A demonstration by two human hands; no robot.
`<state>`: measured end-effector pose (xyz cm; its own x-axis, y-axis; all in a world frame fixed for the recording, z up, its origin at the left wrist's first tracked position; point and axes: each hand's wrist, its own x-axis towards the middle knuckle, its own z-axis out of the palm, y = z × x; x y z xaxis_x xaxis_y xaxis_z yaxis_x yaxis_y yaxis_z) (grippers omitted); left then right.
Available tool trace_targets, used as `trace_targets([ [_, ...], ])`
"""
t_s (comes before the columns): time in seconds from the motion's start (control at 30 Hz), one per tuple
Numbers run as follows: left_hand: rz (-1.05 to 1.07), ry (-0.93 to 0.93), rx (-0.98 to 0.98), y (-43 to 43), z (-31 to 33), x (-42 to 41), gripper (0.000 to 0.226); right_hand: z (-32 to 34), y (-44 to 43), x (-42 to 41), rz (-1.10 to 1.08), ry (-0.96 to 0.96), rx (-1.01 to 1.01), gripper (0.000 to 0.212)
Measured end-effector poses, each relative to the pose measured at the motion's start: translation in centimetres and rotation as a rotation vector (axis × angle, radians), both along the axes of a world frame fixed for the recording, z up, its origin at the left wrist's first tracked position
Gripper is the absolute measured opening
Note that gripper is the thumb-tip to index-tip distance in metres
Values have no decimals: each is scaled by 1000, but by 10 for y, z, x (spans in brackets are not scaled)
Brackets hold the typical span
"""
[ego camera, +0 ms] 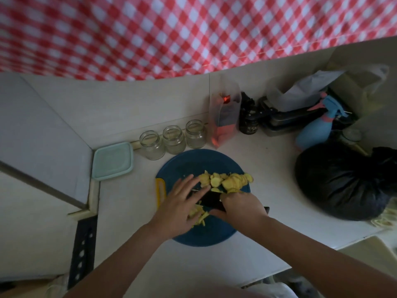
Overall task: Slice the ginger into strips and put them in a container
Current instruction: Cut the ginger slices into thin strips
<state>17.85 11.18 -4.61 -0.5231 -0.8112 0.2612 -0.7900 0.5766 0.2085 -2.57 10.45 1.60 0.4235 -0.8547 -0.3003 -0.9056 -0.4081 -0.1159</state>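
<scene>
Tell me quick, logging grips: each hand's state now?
Left hand: open, straight fingers on the ginger.
Right hand: closed around the knife.

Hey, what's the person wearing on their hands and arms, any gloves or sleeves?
Nothing visible. The left hand and right hand are bare, no gloves; the left forearm and right forearm are uncovered to the frame's edge. No watch, bracelet or ring shows in this dim picture.

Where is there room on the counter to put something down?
Bare counter lies between the blue board and the black bag, and left of the board, in front of the teal box. The back row is crowded: three jars, a pouch, a dark bottle, a spray bottle.
</scene>
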Motion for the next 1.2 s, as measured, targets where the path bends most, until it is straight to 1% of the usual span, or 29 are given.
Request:
trace_targets([
  [0.07,-21,-140,13,3,-7,-6,71,4,-3,4,49,15,-33,48],
  [0.13,18,-171,42,3,-14,-6,79,6,-4,4,71,23,-42,48],
  [0.3,162,-87,145,-5,-31,10,84,8,0,-8,56,45,5,49],
  [0.37,213,-82,197,-8,-35,16,88,10,2,-17,34,46,9,48],
  [0.5,224,-59,275,-13,-37,17,96,15,0,-44,14,57,16,50],
  [0.6,254,57,346,-14,-35,13,98,16,-1,-63,-16,22,25,50],
  [0.67,266,129,345,-15,-35,11,92,17,-3,-76,-79,-30,38,52],
  [0.73,290,183,304,-20,-33,9,78,15,-7,-87,-165,-124,38,58],
  [0.8,352,246,349,-29,-26,7,50,11,-11,-96,-260,-212,34,61],
  [0.87,437,312,402,-41,-20,6,20,5,-14,-100,-338,-252,26,61],
  [0.93,511,350,440,-53,-17,3,6,-2,-15,-100,-411,-291,4,64],
  [0.97,524,341,450,-59,-16,2,4,-5,-15,-100,-446,-316,2,68],
  [1.03,544,283,480,-69,-12,-2,16,-13,-15,-99,-511,-371,22,73],
  [1.1,529,246,496,-78,-8,-8,23,-18,-16,-97,-549,-418,47,78],
  [1.13,488,235,516,-81,-6,-13,27,-19,-16,-96,-562,-438,56,80],
  [1.2,357,181,591,-88,-6,-22,47,-21,-18,-92,-583,-467,67,80],
])
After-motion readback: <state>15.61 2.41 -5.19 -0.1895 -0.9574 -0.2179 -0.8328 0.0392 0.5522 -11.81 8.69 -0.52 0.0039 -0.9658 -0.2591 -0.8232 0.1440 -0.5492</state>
